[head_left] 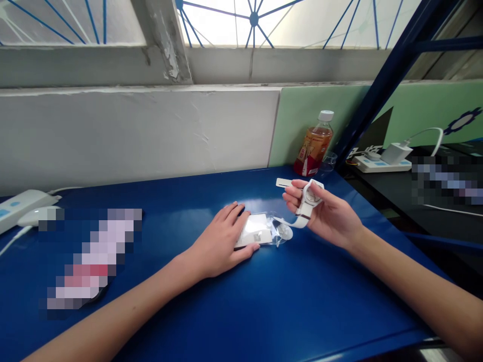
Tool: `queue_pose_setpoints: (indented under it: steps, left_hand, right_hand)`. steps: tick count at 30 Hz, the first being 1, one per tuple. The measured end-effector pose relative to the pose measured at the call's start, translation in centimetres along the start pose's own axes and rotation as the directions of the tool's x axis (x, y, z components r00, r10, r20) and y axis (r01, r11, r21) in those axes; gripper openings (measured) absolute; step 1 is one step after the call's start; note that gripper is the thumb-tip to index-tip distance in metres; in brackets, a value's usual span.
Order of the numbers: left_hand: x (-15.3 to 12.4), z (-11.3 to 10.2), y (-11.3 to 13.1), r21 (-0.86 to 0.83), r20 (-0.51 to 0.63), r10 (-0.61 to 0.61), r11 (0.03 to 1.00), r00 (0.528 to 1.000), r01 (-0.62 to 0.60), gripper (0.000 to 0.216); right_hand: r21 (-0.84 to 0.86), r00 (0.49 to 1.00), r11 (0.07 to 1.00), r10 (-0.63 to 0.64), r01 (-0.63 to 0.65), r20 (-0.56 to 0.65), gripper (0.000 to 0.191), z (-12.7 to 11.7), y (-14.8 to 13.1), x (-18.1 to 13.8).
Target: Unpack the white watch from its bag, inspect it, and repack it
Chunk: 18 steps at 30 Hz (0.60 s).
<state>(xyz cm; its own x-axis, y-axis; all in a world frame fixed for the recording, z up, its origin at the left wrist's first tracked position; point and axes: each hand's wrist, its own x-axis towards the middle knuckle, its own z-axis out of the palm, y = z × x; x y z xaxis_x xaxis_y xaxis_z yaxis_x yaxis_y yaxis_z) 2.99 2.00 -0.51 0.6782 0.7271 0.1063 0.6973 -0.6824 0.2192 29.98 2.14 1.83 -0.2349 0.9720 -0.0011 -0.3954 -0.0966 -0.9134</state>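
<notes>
A white wristwatch (313, 194) with a round dial is in my right hand (328, 211), its thumb on the case and the fingers curled behind. The white strap hangs down to the left, and a pale flat tag (284, 182) sticks out beyond the fingertips. My left hand (226, 234) lies around a small white box (257, 230) on the blue table (211, 311), thumb along the near side and fingers over the far side. Clear plastic wrap (279, 232) surrounds the box's right end, close under the watch strap; whether they touch I cannot tell.
A drink bottle (314, 143) with a white cap stands at the back right beside a blue metal post (377, 90). White power strips (22, 206) sit at the far left and right. A pixelated object (98, 256) lies on the left of the table.
</notes>
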Motion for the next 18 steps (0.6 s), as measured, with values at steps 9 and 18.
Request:
queue_pose_setpoints:
  steps: [9, 18]
  left_hand:
    - [0.3, 0.2, 0.1, 0.006, 0.061, -0.004, 1.000, 0.998, 0.003, 0.081]
    - [0.5, -2.6, 1.5, -0.262, -0.100, 0.092, 0.958, 0.991, -0.115, 0.054]
  right_hand:
    - [0.038, 0.991, 0.992, 0.122, -0.123, 0.046, 0.038, 3.0, -1.8, 0.6]
    - [0.278, 0.948, 0.940, 0.111, -0.198, 0.299, 0.032, 8.3, -3.0, 4.8]
